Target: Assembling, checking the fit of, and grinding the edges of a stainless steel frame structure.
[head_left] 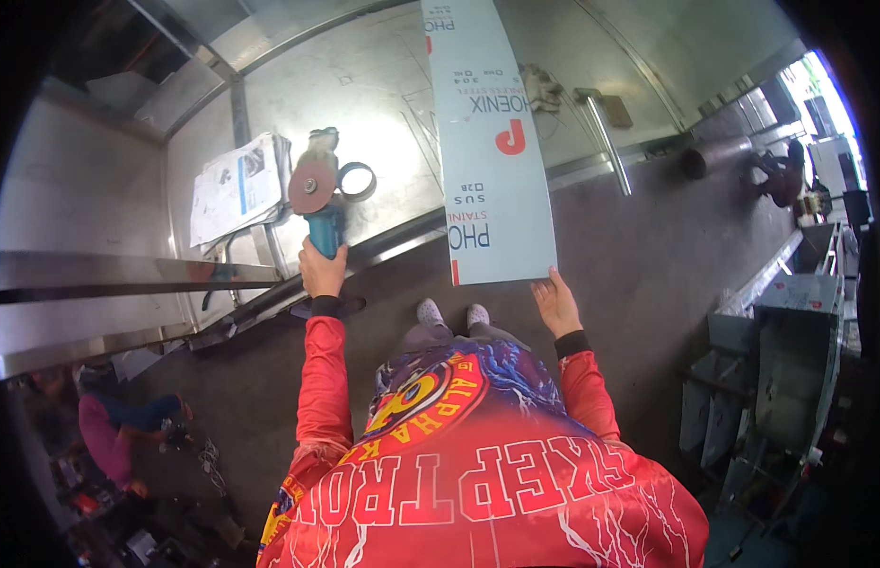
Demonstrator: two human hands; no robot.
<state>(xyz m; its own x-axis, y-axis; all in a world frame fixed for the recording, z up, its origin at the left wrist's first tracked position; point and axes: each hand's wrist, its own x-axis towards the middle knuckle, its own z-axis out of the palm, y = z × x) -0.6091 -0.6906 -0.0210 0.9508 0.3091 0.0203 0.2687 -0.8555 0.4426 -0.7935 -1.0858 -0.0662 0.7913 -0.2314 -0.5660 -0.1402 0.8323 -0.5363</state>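
Observation:
My left hand is closed around the teal body of an angle grinder, which has a reddish-brown disc and rests at the front of the metal worktable. A long metal sheet under pale blue printed film lies across the table, and its near end juts past the table's front edge. At the sheet's near right corner, my right hand touches the edge with its fingers stretched out. Right beside the grinder's disc sits a dark ring-shaped roll.
Left of the grinder lie stacked papers. Beyond the sheet's right side are a crumpled cloth or glove, a metal tube and a brown block. Metal boxes stand at right. Another person crouches at lower left near cables.

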